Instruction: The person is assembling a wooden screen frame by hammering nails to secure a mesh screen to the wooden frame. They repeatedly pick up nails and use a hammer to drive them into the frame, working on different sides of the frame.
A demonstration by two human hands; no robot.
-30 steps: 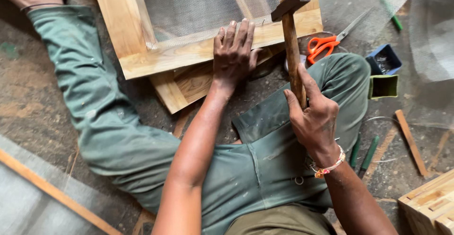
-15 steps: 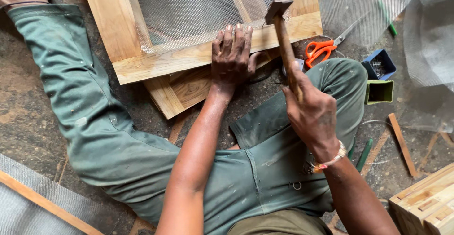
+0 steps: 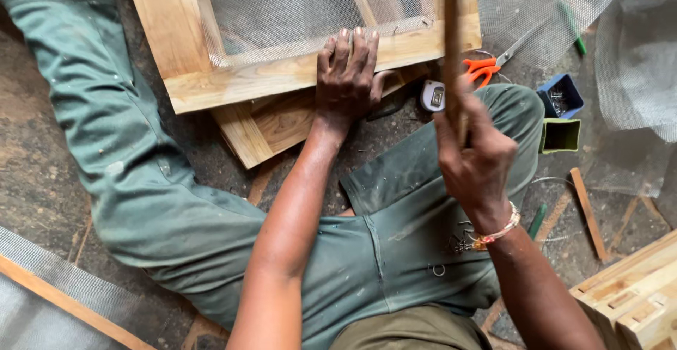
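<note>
Your left hand (image 3: pixel 345 75) lies flat, palm down and fingers spread, on the lower rail of the wooden frame (image 3: pixel 247 82), holding nothing, only pressing; its fingertips reach the edge of the grey wire mesh (image 3: pixel 296 8) stretched across the frame. Your right hand (image 3: pixel 476 160) is closed in a full fist around the wooden handle of the hammer (image 3: pixel 451 47), raised above the frame's right corner (the head sits at the top edge of the view, partly cut off). Beside your right knee lie orange-handled scissors (image 3: pixel 483 68), a small tape measure (image 3: pixel 432 96), a blue box (image 3: pixel 560 95) and a green box (image 3: pixel 560 135); a wooden crate (image 3: pixel 635 297) stands at lower right.
</note>
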